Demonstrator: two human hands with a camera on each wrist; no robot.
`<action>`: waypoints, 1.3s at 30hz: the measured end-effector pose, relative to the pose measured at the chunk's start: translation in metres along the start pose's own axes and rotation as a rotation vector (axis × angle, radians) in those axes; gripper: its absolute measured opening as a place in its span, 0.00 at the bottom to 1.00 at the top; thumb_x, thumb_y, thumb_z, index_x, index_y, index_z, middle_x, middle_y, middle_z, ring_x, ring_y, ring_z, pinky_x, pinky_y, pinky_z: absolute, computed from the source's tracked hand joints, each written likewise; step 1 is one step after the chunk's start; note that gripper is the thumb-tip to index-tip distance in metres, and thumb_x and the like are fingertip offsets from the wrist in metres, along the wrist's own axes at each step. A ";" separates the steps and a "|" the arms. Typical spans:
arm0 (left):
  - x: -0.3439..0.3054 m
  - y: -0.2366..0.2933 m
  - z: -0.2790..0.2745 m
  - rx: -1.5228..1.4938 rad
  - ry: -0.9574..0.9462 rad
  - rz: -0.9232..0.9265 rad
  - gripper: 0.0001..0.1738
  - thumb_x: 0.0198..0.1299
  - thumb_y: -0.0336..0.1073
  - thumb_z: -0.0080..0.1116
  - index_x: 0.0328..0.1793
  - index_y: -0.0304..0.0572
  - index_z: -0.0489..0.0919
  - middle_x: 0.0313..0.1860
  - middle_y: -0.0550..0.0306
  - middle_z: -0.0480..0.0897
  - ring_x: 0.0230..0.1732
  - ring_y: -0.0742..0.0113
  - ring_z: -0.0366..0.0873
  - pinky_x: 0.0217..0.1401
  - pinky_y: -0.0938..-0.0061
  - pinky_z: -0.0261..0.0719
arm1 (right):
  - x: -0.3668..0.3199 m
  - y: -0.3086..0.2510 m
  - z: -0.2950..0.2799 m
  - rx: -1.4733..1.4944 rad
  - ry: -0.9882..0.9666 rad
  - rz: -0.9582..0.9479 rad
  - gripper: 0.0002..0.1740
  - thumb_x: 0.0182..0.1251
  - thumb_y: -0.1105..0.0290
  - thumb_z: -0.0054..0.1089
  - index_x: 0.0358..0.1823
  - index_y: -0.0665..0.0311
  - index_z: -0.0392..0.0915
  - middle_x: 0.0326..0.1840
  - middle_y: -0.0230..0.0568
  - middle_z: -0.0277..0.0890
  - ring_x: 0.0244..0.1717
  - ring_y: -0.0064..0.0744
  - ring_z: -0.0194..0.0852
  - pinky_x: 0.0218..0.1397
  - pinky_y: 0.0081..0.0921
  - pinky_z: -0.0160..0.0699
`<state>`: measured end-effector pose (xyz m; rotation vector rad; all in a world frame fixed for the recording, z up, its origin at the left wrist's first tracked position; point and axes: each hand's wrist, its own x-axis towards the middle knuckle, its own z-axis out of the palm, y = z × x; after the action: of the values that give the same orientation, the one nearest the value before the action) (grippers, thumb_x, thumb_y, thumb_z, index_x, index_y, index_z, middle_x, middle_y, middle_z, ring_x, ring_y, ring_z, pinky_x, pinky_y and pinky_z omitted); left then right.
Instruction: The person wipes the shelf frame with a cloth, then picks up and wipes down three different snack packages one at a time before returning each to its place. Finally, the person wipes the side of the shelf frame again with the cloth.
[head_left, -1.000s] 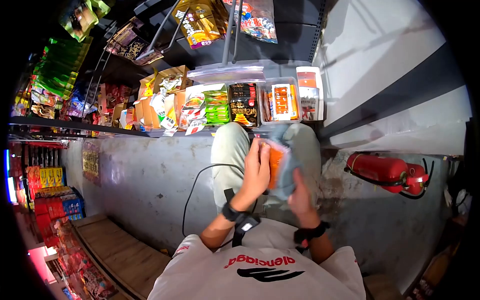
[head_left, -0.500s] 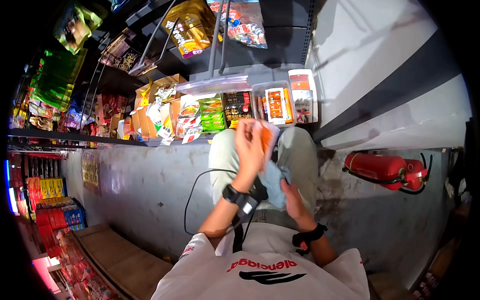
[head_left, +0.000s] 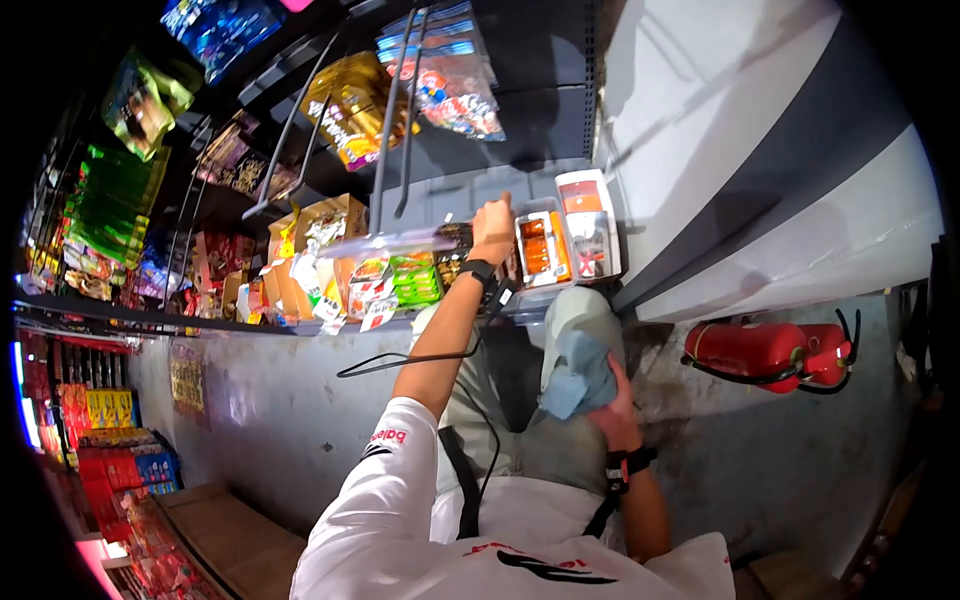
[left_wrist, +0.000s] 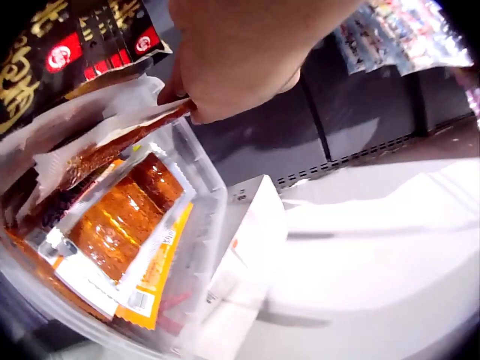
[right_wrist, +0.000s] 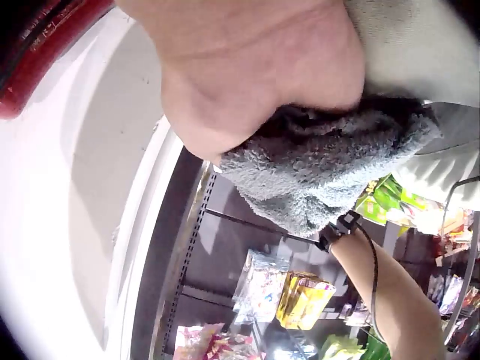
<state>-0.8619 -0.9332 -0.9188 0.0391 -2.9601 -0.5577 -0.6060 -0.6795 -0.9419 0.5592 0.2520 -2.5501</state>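
While my right hand (head_left: 612,405) holds a blue-grey cloth (head_left: 580,372) bunched against the knee, fingers curled into its pile, my left hand (head_left: 493,228) reaches out to the shelf (head_left: 200,322). There, thumb and fingers (left_wrist: 225,82) are clamped on the top edge of a flat snack packet (left_wrist: 97,154). It hangs just below the fingertips, half inside a clear plastic tub (left_wrist: 201,225), its lower end over the orange packets (left_wrist: 120,229) stacked there. A black packet (left_wrist: 67,41) stands just beside the grip on the thumb side; a white box (head_left: 588,222) sits beyond the tub, away from the fingers. Farther off, bags (head_left: 440,80) hang from hooks above the reaching hand, and a red fire extinguisher (head_left: 770,352) rests low by the wall, well apart from the cloth-holding fingers. I judge the step in hand to be seating the packet in the tub. The next move calls for easing it flat onto the stack, clear of the tub's rim, before the pinch lets go.
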 end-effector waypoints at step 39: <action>0.003 0.093 0.033 -0.398 -0.037 0.426 0.07 0.58 0.33 0.61 0.35 0.35 0.82 0.35 0.44 0.84 0.40 0.44 0.82 0.45 0.55 0.80 | 0.006 -0.013 0.000 0.036 -0.071 0.015 0.27 0.76 0.53 0.46 0.67 0.62 0.72 0.66 0.43 0.75 0.66 0.43 0.71 0.72 0.44 0.64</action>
<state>-0.8691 -0.8349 -0.9146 -0.6245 -2.7038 -1.0620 -0.6173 -0.6708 -0.9433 0.4812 0.1760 -2.5587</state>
